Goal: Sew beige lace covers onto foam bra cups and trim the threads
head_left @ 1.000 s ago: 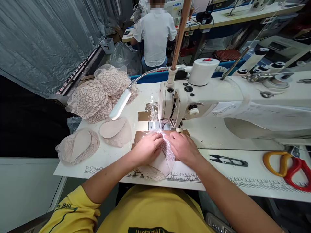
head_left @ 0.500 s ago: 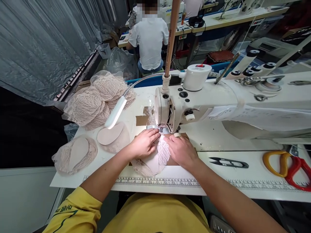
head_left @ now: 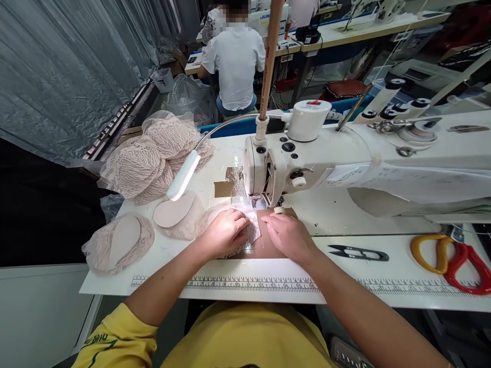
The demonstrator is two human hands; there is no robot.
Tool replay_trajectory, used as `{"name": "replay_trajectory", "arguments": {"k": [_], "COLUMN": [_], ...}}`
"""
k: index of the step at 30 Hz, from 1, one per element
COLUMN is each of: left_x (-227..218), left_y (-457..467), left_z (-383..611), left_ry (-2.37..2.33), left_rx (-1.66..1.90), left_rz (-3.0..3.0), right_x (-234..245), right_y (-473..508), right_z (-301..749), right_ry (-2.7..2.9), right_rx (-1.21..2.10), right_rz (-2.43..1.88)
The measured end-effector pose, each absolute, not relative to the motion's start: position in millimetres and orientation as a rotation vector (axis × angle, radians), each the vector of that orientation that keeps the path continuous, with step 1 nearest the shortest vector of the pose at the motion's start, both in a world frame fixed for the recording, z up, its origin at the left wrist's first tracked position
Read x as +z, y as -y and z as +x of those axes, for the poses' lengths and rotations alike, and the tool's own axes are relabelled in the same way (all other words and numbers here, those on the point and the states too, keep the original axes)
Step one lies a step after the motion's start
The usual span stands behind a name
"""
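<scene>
By the sewing machine [head_left: 322, 161], our left hand [head_left: 225, 233] covers limp-looking lace [head_left: 253, 226], right hand [head_left: 287, 234] apart, grips unclear; we'd hold its edges.

I see the way forward from either hand blocked by the sewing machine [head_left: 264, 171], whose needle end stands just ahead of the gap between left hand [head_left: 226, 232] and right hand [head_left: 289, 235]. Left of the left hand, two lace pieces [head_left: 178, 217] [head_left: 125, 240] take up the surface, with the lamp [head_left: 184, 176] overhanging ahead-left and a lace pile [head_left: 146, 153] beyond it. I have open counter [head_left: 245, 268] on the near side of both hands, while rightward the snips [head_left: 358, 253], then the scissors [head_left: 448, 258], narrow my path.
</scene>
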State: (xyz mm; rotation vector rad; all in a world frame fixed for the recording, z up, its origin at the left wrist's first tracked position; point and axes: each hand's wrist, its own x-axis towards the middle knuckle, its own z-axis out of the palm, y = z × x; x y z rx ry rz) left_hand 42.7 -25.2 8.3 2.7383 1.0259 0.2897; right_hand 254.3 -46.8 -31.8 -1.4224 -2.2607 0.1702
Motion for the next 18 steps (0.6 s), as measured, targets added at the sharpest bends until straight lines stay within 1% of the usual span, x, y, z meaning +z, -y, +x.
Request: {"name": "replay_trajectory", "arguments": {"k": [3,12,15,18], "left_x": [4,2,1,1], "left_y": [32,31,30,30], "left_z": [47,37,36,33], "left_ry": [-1.121,-1.122,-1.132,-1.069], "left_rx": [0.327,0.548,0.579,0.592], "left_rz": [2.719,2.396,2.339,2.348], "right_x": [-28,-19,-15,-12], "right_y": [47,51,54,63], "right_z": [254,252,253,255], "right_ry": [2.255,2.168,2.359,2.619], "right_rx": [0.199,0.372,0.405,0.336], "right_rz": [-1.416,-1.366,-1.251,-1.185]}}
